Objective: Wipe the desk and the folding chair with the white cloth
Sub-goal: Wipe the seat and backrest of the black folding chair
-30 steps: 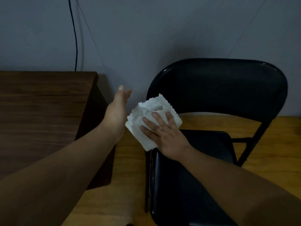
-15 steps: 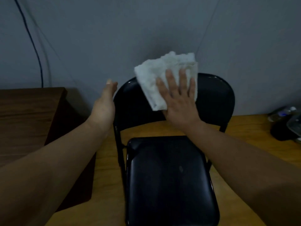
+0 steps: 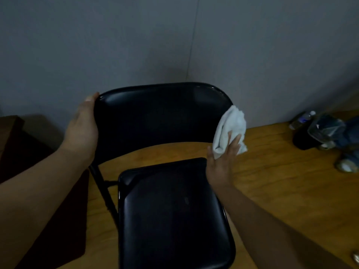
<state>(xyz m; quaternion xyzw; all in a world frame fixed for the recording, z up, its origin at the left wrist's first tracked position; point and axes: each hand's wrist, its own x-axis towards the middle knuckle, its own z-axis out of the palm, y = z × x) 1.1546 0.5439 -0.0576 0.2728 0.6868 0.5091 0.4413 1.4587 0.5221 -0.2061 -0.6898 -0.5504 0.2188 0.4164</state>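
The black folding chair (image 3: 161, 117) stands in front of me, backrest toward the grey wall, seat near the bottom of the view. My left hand (image 3: 82, 127) holds the backrest's left edge, thumb on the front side, fingers hidden behind it. My right hand (image 3: 223, 162) presses the bunched white cloth (image 3: 231, 127) with straight fingers against the backrest's right edge. Only a dark corner of the wooden desk (image 3: 9, 125) shows at the far left.
A plastic water bottle (image 3: 302, 119), a dark bag (image 3: 322, 131) and other small items lie on the wooden floor (image 3: 281, 181) at the right by the wall. The desk's dark side panel (image 3: 64, 210) stands close to the chair's left leg.
My right hand has swept the cloth from the top middle of the backrest to its right edge. My left hand has moved onto the backrest's left edge. The view has turned right.
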